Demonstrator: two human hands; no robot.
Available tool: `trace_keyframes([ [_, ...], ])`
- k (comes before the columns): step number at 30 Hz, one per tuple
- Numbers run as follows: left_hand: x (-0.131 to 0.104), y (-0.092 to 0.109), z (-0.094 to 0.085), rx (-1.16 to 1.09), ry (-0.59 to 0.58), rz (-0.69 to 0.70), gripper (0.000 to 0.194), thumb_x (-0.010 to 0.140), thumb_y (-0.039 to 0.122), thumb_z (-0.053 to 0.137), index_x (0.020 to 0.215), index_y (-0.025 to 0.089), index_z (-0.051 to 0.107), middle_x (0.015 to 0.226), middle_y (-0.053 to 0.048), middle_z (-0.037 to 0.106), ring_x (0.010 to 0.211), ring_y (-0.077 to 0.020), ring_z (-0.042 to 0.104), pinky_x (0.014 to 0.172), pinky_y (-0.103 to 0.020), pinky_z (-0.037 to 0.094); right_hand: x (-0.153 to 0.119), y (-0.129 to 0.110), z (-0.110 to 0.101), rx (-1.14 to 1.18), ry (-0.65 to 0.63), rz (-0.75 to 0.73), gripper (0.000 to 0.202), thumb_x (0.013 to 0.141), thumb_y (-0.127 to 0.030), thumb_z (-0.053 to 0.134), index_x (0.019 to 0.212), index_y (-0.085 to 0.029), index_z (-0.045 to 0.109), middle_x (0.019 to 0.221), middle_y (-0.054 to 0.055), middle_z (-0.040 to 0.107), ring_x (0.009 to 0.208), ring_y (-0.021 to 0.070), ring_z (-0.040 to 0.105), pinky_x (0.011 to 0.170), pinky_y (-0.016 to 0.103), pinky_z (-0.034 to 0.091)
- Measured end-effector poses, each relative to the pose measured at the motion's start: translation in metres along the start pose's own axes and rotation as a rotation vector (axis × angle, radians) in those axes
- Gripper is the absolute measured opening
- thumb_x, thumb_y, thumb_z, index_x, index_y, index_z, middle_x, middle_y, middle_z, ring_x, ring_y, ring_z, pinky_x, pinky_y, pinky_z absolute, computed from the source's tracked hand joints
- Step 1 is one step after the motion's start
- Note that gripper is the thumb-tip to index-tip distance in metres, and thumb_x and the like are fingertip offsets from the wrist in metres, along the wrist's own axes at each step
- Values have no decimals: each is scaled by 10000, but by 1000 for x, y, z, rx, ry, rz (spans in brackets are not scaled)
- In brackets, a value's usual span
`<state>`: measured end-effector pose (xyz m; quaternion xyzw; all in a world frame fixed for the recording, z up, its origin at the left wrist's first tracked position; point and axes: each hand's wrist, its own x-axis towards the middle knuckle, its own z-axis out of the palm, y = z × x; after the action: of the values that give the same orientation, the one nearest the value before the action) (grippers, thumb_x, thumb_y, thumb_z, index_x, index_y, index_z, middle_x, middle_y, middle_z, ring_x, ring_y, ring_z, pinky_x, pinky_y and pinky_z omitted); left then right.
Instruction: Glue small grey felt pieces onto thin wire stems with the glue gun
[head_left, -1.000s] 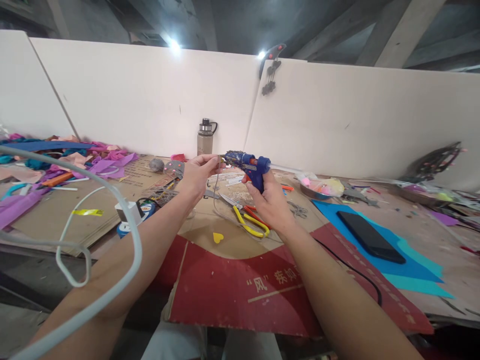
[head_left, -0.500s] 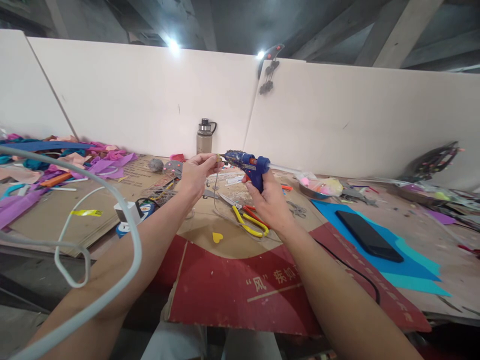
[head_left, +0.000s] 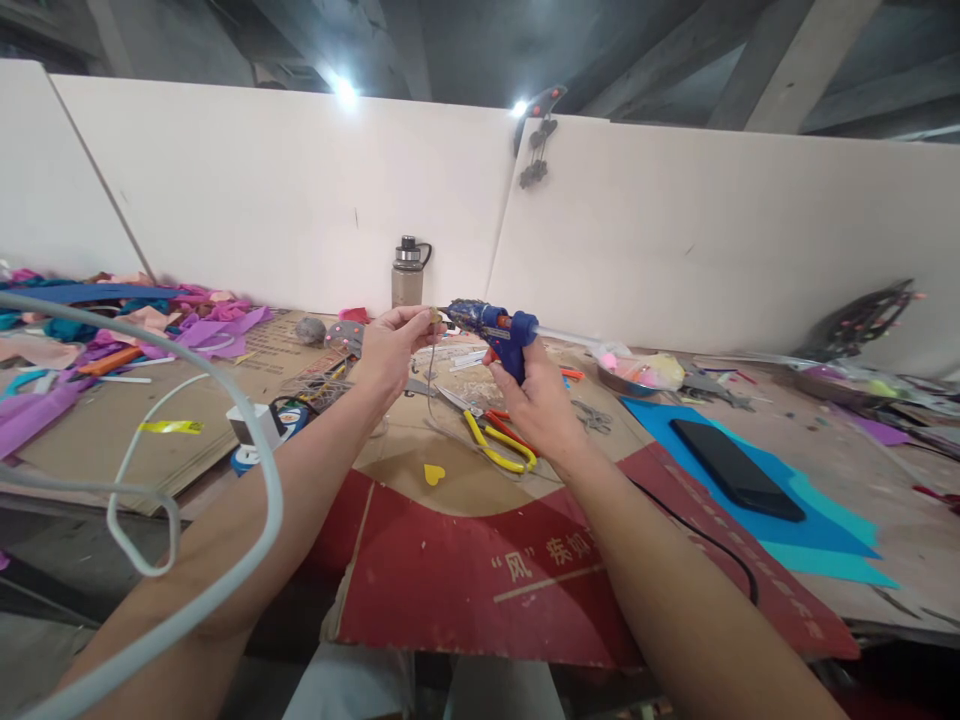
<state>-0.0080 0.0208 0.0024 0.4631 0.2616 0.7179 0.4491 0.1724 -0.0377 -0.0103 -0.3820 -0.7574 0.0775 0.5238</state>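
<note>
My right hand [head_left: 541,405] is wrapped round the handle of a blue hot glue gun [head_left: 514,350], which points left. A clear glue stick [head_left: 566,336] sticks out of its back end. My left hand [head_left: 390,352] pinches a small yellowish piece [head_left: 436,316] at the gun's nozzle; whether the two touch I cannot tell. From that piece a thin cord [head_left: 430,385] hangs down to the cardboard. Below my hands lie yellow-handled pliers [head_left: 501,455], with a red-handled tool [head_left: 508,428] beside them. Nearer to me is a yellow heart [head_left: 433,474].
A bottle [head_left: 407,272] stands by the white partition [head_left: 300,190]. A phone [head_left: 735,468] rests on blue sheets [head_left: 832,535] to the right. Coloured scraps [head_left: 202,320] are heaped at left. A white cable [head_left: 274,470] loops across the left foreground, over my left forearm.
Almost nothing differs. Both hands keep their hold on the yellowish piece and the glue gun, and the whole view has shifted very slightly.
</note>
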Motion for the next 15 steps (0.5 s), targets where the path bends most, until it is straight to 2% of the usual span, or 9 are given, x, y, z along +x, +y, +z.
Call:
trace_keyframes([
  [15,0,1,1,-7,4,-4,165,652,240,770,721,129,669,684,-29,669,660,-138,673,692,-280,544,0,2,1,0,0,-4,241,882,-254,467,1118,-229,510,997,78,642,863,216,585,837,400,464],
])
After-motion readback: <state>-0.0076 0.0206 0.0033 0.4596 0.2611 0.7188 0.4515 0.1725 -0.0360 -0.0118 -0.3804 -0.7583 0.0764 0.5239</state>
